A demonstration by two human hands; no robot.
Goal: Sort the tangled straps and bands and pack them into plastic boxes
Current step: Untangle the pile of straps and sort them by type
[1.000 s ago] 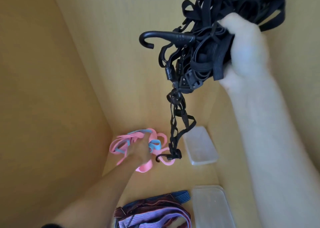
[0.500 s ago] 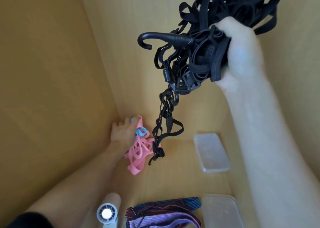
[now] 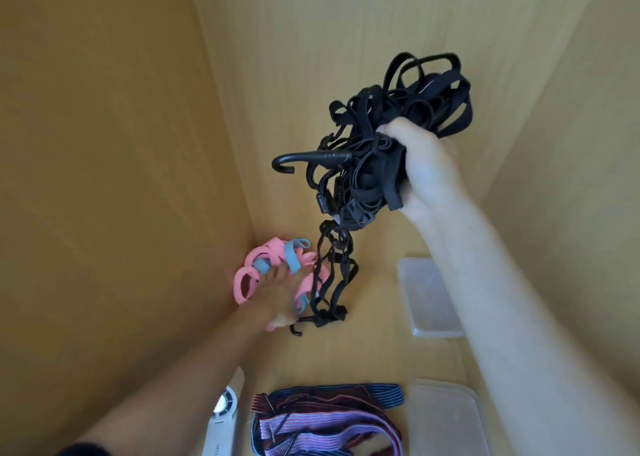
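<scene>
Hands are both busy in the head view. The right hand (image 3: 426,168) is up high, and its fingers are curled tight round a big knot of black straps (image 3: 391,129). A black hook (image 3: 311,159) sticks out of the knot to the left. One long bit of black strap hangs down from the knot, and its end (image 3: 325,313) reaches down to the wood floor (image 3: 374,348).

The left hand (image 3: 277,296) is down low in the back left corner. It lies on a heap of pink bands (image 3: 252,268). A few blue bands (image 3: 292,258) are mixed in with the pink ones. The fingers lie over the heap, but it is too blurry to tell if they grab it or just press on it. The hanging black strap is just beside this hand, on its right.

Two clear boxes lie on the floor on the right side. The far box (image 3: 420,282) is partly hidden by the right arm. The near box (image 3: 446,417) is at the bottom edge. Just left of the near box lies a pile of striped straps (image 3: 329,424), blue, red and purple. Left of that pile is a small white fan (image 3: 223,403). Yellow wood walls (image 3: 104,143) stand all around.
</scene>
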